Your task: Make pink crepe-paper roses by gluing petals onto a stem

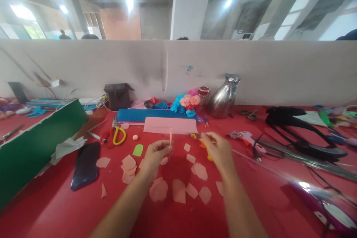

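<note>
My left hand point(155, 155) is pinched shut on a small pink paper strip point(170, 136) that sticks up from the fingertips. My right hand point(218, 151) is blurred and reaches toward an orange and yellow tool point(198, 137) lying just in front of a pink paper sheet point(170, 125); whether its fingers grip the tool I cannot tell. Several cut pink paper petals point(178, 190) lie scattered on the red table point(55, 208) beneath both hands. A green paper piece point(137, 150) rests left of my left hand.
A dark phone point(85, 164) and a green board point(33, 145) lie at the left, with yellow-handled scissors point(118, 135) beyond. A blue roll point(156, 115), paper flowers point(187, 103), a metal jug point(223, 96), a glue gun point(247, 138) and black cables point(301, 134) stand farther back and right.
</note>
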Demonstrator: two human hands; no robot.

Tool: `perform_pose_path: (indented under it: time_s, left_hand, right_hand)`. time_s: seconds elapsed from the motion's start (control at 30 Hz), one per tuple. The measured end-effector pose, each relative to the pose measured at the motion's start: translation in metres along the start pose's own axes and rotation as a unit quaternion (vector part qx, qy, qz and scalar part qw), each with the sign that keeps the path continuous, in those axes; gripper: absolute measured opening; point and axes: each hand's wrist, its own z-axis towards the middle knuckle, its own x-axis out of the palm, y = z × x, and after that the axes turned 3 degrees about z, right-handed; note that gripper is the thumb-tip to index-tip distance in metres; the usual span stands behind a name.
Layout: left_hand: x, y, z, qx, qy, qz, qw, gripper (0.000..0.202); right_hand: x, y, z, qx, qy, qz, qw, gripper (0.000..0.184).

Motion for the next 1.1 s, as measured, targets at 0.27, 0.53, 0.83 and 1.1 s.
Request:
perform_pose_path:
  time_s: [0.27,0.53,0.83,1.1]
  left_hand:
    - [-0.002,-0.003,0.001,-0.002,-0.023,-0.015,1.000,0.031]
    - [-0.001,-0.009,0.000,-0.022,-0.034,-0.033,0.999,0.031]
    - [-0.006,-0.001,0.006,-0.019,-0.063,-0.030,0.997,0.035]
    - [-0.007,0.001,0.011,-0.005,-0.063,-0.053,0.997,0.031]
  right_hand:
    - [-0.022,-0.052,0.021,0.118,0.114,-0.265,0.950,0.029]
    - [-0.012,-0.064,0.028,0.124,0.127,-0.218,0.960,0.015]
    - [-0.013,-0.033,0.017,0.163,0.042,0.163,0.972,0.012]
    - [-0.009,0.006,-0.003,0.098,0.149,0.323,0.929,0.032]
